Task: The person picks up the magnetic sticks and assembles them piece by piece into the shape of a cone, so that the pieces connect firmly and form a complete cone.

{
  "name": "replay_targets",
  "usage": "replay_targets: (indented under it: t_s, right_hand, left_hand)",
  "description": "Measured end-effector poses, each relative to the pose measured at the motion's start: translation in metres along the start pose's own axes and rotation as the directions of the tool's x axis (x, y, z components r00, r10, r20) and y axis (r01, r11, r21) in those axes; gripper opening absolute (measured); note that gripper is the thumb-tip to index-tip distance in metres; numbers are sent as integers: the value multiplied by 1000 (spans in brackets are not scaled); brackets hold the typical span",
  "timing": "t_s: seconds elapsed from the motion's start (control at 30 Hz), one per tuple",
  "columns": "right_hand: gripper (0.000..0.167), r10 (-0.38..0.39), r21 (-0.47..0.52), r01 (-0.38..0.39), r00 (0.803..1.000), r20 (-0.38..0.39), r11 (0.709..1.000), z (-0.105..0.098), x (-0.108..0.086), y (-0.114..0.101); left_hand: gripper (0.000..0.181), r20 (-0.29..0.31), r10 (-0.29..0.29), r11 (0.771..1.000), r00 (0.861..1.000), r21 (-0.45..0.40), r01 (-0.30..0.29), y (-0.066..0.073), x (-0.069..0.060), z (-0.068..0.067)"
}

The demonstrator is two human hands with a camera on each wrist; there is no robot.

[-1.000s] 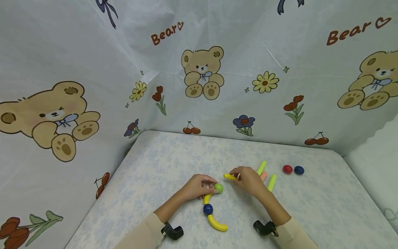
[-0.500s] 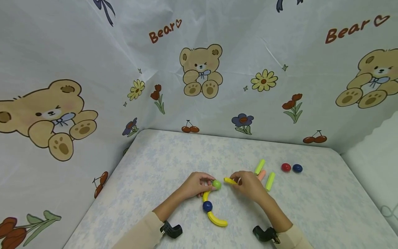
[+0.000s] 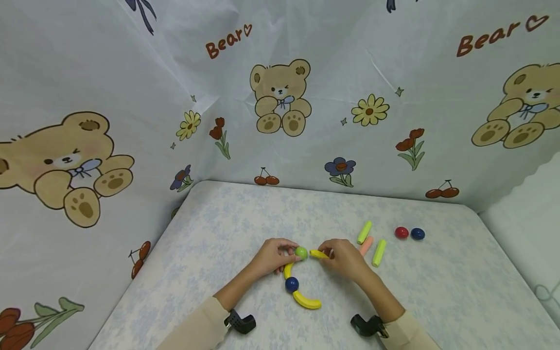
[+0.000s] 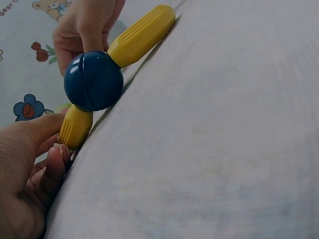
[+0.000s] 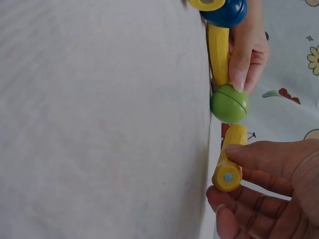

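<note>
My left hand (image 3: 271, 256) holds a green ball (image 3: 301, 253) between thumb and fingers, at the top of a joined chain. Below the ball come a curved yellow rod (image 3: 287, 271), a blue ball (image 3: 291, 285) and another curved yellow rod (image 3: 307, 301) lying on the table. My right hand (image 3: 344, 258) pinches a separate yellow rod (image 3: 318, 253), one end pointing at the green ball. In the right wrist view this yellow rod (image 5: 228, 164) shows a silvery disc on its near end, and a narrow gap appears between its far end and the green ball.
Two light green rods (image 3: 379, 253) and an orange rod (image 3: 366, 246) lie just beyond my right hand. Farther right, a red ball (image 3: 401, 233) sits beside a dark blue one (image 3: 417, 234). A bear-print sheet (image 3: 280, 160) hangs behind the table.
The right hand has brought its yellow rod closer to the green ball, and the gap has narrowed. The left hand still holds the ball. The head view has shifted slightly.
</note>
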State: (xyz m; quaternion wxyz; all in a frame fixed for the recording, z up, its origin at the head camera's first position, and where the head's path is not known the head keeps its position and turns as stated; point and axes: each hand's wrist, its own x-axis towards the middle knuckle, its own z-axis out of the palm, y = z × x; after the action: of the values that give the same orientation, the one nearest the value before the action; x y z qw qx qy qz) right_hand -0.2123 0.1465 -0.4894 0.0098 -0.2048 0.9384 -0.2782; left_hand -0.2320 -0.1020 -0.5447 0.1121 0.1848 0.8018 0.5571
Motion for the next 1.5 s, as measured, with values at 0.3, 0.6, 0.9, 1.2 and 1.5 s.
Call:
replay_targets:
  t_s: [0.3,0.6,0.9,1.2,1.5]
  right_hand:
    - [16,46,-18,-45,999,15,999,4,5,-3]
    - [16,49,-12,-49,999,16,999,8,11,-4]
    - [17,43,40,-44,999,18,998,7,13,1]
    - [20,-16,126,13,1000,18,992,5,10,6]
    - [19,-8,147,3,1000,29,989,4,8,8]
  left_hand:
    - [28,7,15,1000,1000,11,-15,-3,0,1]
    - [26,13,18,1000,1000,-10,-18,-5,-1,-1]
    - [24,25,31,999,999,-23,-31,-6,-1,-1]
    - [27,39,35,999,999,8,-35,-7,-1,0]
    - [24,41,36,999,999,24,-37,-4,-3,-1]
